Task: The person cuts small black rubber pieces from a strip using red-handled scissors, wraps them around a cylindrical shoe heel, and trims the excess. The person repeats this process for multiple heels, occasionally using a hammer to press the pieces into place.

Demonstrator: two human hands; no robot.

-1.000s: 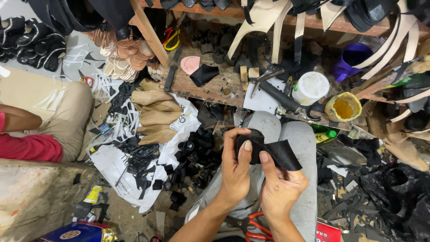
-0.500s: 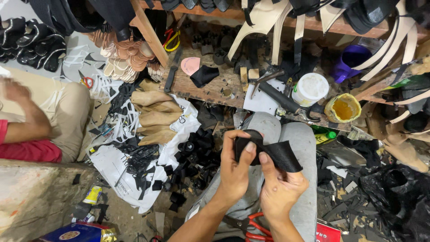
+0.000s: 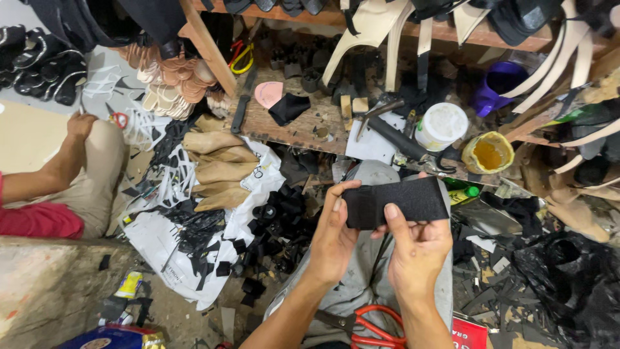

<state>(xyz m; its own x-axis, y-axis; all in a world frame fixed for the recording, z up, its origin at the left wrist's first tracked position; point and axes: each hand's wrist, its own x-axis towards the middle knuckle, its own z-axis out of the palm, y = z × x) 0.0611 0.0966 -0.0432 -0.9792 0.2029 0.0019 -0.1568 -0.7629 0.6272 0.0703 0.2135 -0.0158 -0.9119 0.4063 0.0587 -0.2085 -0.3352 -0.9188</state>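
You hold a black fabric strip (image 3: 395,202) | red-handled scissors (image 3: 369,326) on your lap | white tub (image 3: 442,126) | purple cup (image 3: 497,84)

This is a small shoemaking workshop, crowded and worked at floor level. A scarred wooden bench (image 3: 303,126) at the far side carries tools, a white tub (image 3: 441,126) and a glue pot (image 3: 488,154). Tan soles (image 3: 219,169) lie stacked on a white sheet (image 3: 161,239) to the left, among black offcuts (image 3: 271,223). Cut straps (image 3: 381,39) hang from the shelf above, and red-handled scissors (image 3: 374,326) lie near.
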